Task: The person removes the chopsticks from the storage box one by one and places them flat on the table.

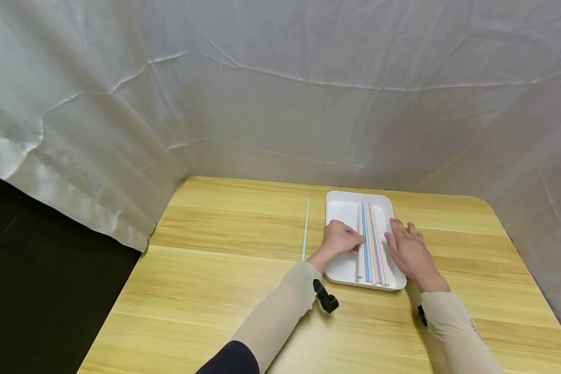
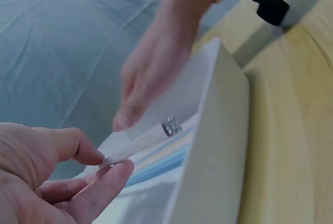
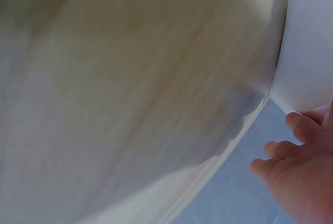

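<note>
A shallow white tray (image 1: 346,280) holds several long, thin, straw-like sticks (image 1: 376,244) in blue, orange, lilac and white, lying side by side lengthwise. My left hand (image 1: 340,239) reaches over the tray's left side. Between thumb and fingertips it pinches a whitish straw-like stick (image 2: 143,143), whose near end has a dark, speckled band. That stick lies at the left of the coloured ones in the head view. My right hand (image 1: 412,255) rests at the tray's right rim with its fingers extended, nothing gripped. In the right wrist view its fingers are beside the tray's outer wall.
One pale green stick (image 1: 306,228) lies on the wooden table (image 1: 205,291) left of the tray. A grey-white curtain (image 1: 280,114) hangs behind the table's far edge and along its sides. At the left, beyond the table edge, is a dark area (image 1: 37,280).
</note>
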A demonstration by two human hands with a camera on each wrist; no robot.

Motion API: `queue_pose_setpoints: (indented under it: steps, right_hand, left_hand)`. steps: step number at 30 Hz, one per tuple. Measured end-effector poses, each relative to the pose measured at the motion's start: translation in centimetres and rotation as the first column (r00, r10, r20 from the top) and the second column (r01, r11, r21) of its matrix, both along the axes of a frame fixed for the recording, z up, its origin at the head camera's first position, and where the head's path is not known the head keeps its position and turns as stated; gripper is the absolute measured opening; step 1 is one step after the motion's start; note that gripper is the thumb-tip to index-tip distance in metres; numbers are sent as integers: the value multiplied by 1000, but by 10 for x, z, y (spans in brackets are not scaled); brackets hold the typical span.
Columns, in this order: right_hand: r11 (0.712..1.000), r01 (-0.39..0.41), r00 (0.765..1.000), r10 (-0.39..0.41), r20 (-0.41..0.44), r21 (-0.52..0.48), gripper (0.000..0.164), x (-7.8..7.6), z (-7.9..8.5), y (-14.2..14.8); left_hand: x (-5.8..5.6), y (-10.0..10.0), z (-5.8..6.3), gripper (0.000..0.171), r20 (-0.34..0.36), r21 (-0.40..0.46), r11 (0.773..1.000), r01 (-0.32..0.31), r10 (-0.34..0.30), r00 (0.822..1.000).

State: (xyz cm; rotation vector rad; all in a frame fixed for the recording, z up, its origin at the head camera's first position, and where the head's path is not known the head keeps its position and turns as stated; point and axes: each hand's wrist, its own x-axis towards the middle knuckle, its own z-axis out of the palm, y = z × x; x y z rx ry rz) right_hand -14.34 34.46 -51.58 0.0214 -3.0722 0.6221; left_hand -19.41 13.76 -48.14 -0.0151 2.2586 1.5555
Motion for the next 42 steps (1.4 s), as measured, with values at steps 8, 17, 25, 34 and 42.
queue_pose_setpoints:
  steps: [8,17,25,34,42]
  right_hand:
    - [1000,2,1000,-2,15,-6,68,1,3,-1]
    - [1000,0,999,1,32,-12,68,0,4,-1]
    - [1000,-4,999,5,34,-12,68,1,3,-1]
    - [1000,-10,1000,10,28,-12,68,1,4,1]
    - [1000,-9,1000,10,26,-16,67,1,5,0]
  left_hand:
    - [-2,-21,14,6,75,235,972,-4,-14,997]
    - [-20,-51,12,23,96,311,950,28,-61,994]
    - [-33,-81,3,35,84,366,930,15,-49,995]
    - [-42,-109,-10,32,71,307,952,10,-33,997]
    - [-45,-127,-19,32,59,241,971,-3,-12,998]
